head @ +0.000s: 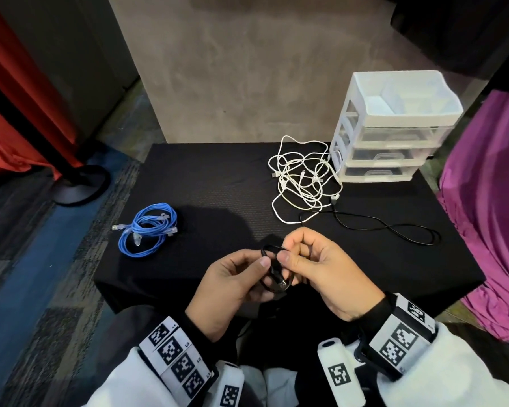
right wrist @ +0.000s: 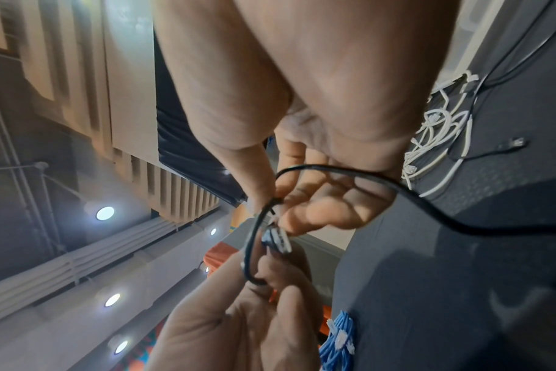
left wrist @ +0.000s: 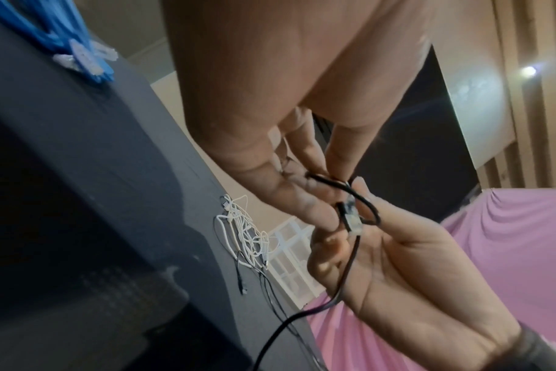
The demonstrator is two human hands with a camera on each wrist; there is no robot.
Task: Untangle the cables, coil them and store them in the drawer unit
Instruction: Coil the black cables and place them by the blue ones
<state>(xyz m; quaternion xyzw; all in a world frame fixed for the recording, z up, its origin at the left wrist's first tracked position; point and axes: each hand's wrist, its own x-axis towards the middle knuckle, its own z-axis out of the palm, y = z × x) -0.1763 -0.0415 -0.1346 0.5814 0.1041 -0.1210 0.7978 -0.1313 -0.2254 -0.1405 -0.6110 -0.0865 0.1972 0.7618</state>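
Observation:
Both hands hold a thin black cable (head: 272, 268) above the front of the black table (head: 218, 183). My left hand (head: 265, 274) pinches a small loop of it between thumb and fingers. My right hand (head: 287, 252) pinches the same loop from the right. In the left wrist view the black cable's plug (left wrist: 353, 221) hangs inside the loop. The right wrist view shows this black cable (right wrist: 251, 246) trailing off to the right. Tangled white cables (head: 303, 177) lie beside the white drawer unit (head: 394, 127), whose three clear drawers are closed. Coiled blue cables (head: 150, 230) lie at the left.
More black cable (head: 394, 227) lies loose on the table right of my hands; whether it joins the held one I cannot tell. Purple cloth (head: 488, 201) hangs at the right, and a red curtain (head: 15, 113) and stand base (head: 80, 186) are at the left.

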